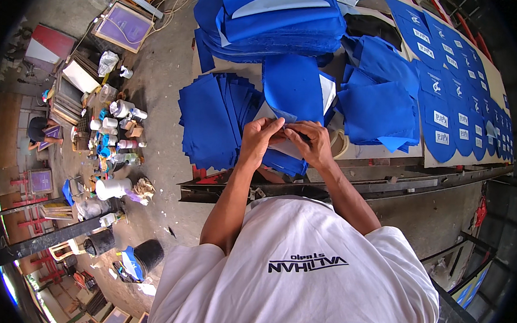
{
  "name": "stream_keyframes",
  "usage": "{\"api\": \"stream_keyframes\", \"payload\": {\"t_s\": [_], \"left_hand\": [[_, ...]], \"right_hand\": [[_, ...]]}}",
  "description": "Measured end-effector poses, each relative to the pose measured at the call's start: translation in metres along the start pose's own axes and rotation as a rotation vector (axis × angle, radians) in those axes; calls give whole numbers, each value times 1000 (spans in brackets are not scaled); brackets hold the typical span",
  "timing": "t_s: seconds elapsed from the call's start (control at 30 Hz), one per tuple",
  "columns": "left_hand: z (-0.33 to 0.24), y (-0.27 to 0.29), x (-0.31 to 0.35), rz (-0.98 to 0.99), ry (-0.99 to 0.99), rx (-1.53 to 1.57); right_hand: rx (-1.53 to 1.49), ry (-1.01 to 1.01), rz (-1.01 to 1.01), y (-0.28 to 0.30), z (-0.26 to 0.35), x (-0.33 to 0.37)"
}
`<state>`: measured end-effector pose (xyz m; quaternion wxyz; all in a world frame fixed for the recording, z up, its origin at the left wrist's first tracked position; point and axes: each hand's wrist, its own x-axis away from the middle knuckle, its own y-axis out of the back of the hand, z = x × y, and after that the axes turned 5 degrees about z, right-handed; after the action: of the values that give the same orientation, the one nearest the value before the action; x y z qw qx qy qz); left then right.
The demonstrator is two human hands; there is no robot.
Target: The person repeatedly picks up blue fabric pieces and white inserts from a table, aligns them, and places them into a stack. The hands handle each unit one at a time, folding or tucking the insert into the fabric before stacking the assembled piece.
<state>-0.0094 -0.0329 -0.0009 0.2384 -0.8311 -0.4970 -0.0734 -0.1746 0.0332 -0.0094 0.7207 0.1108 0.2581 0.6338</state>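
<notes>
— Blue cloth-like sheet [293, 83]: how is it looking?
— It is showing a smooth, matte face with straight sides; a paler, greyish patch is appearing at its near edge.
— Location and grip?
— It is lying between a fanned stack [208, 120] of flat blue pieces and a looser blue pile [377, 112], its far end reaching a thick, rounded heap [272, 29]. The left hand [258, 139] and right hand [312, 142] are pinching its near edge, fingertips nearly meeting.
— Farther right?
— Round-ended blue panels [442, 152] are bearing white prints.
</notes>
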Motion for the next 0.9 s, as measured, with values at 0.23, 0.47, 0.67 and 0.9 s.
{"api": "stream_keyframes", "payload": {"t_s": [0.23, 0.47, 0.67, 0.9], "left_hand": [[2, 2, -1, 14, -17, 18], [10, 10, -2, 70, -37, 41], [12, 12, 0, 108, -63, 51], [9, 12, 2, 133, -82, 34]], "right_hand": [[24, 42, -21, -1, -2, -1], [13, 25, -21, -2, -2, -1], [9, 18, -17, -3, -5, -1], [15, 29, -27, -2, -4, -1]]}}
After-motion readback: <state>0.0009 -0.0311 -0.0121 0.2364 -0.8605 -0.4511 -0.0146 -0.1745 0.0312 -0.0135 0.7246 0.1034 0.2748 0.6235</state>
